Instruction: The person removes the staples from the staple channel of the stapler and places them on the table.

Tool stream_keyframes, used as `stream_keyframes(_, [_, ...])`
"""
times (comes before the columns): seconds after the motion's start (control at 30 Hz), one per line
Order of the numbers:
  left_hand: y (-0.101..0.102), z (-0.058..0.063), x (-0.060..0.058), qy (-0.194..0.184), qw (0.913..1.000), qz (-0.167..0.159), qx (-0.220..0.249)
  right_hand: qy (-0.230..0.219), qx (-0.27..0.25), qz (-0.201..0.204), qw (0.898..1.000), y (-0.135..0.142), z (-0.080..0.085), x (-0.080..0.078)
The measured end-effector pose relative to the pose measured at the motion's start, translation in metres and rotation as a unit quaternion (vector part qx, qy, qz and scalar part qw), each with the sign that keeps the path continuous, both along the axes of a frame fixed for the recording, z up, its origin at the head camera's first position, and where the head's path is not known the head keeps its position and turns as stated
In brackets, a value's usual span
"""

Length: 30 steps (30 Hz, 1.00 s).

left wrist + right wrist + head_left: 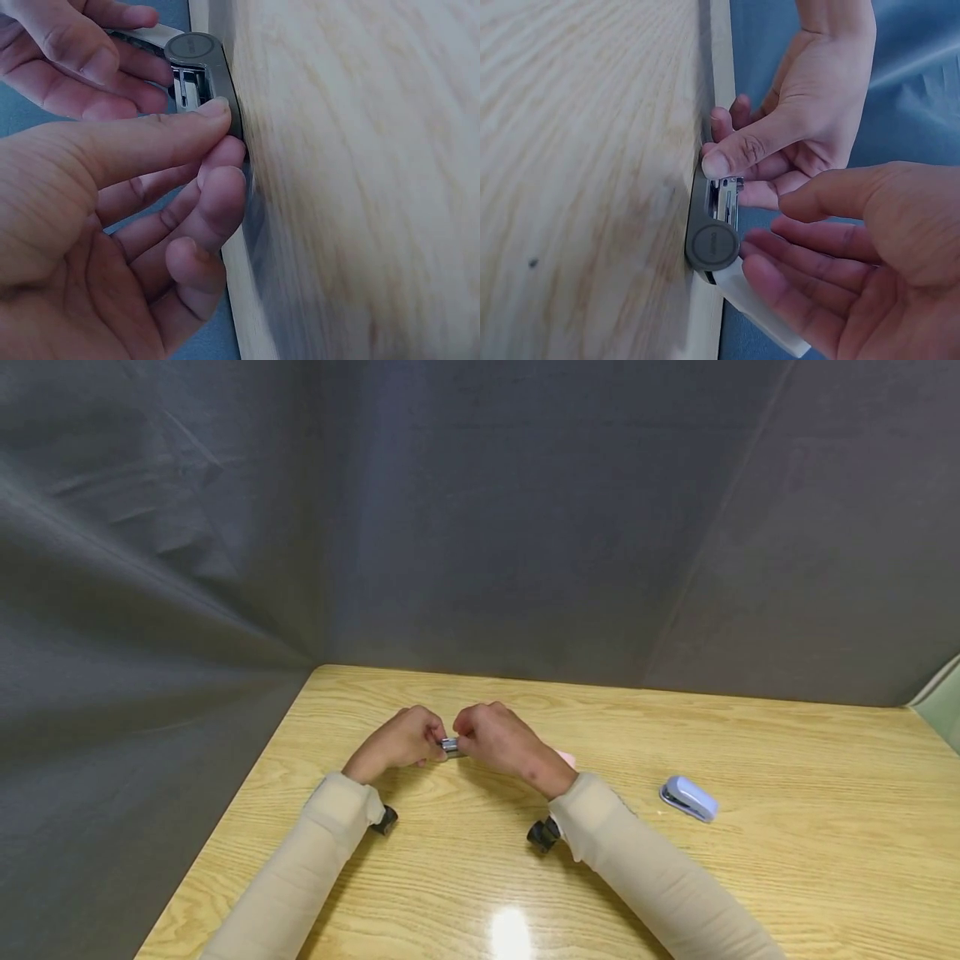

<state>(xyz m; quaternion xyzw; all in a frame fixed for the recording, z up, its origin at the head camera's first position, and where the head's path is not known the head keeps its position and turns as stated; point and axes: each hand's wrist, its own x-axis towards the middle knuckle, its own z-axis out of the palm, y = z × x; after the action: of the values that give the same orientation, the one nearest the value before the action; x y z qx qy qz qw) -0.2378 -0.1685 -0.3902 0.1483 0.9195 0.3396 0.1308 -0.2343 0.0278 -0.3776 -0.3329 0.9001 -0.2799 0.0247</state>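
A stapler (pixel 452 746) lies with its cover swung far back, baring the metal staple channel (pixel 724 201). It has a dark grey base with a round hinge cap (pixel 190 47) and a pale cover (pixel 761 304). My left hand (pixel 397 743) pinches the front end of the base between thumb and index finger; its other fingers curl loosely below. Beside the channel is my right hand (pixel 498 739), with thumb and fingers apart and nothing seen between them. In the head view, the right hand hides most of the stapler.
A light blue stapler (pixel 688 799) sits on the wooden table (pixel 810 827) to the right. Pale pink (pixel 567 759) shows just beyond my right wrist. Dark cloth (pixel 525 527) hangs behind the table and along its left side.
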Motion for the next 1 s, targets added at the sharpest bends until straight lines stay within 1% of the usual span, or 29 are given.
stream_keyframes(0.27, [-0.001,0.0,0.0,0.0,1.0,-0.003,0.001,0.008,-0.005,0.004,1.0,-0.004,-0.002,0.0])
stream_keyframes(0.5, [-0.001,0.0,-0.001,0.001,1.0,-0.003,-0.003,0.01,0.003,-0.005,1.0,-0.005,-0.002,0.0])
stream_keyframes(0.77, [-0.002,-0.002,-0.003,0.0,1.0,-0.008,-0.004,-0.002,0.032,-0.007,0.999,-0.009,-0.001,0.002])
stream_keyframes(1.0, [-0.003,-0.003,-0.004,0.002,0.9999,-0.013,-0.002,0.001,0.055,-0.012,0.998,-0.013,-0.003,0.003])
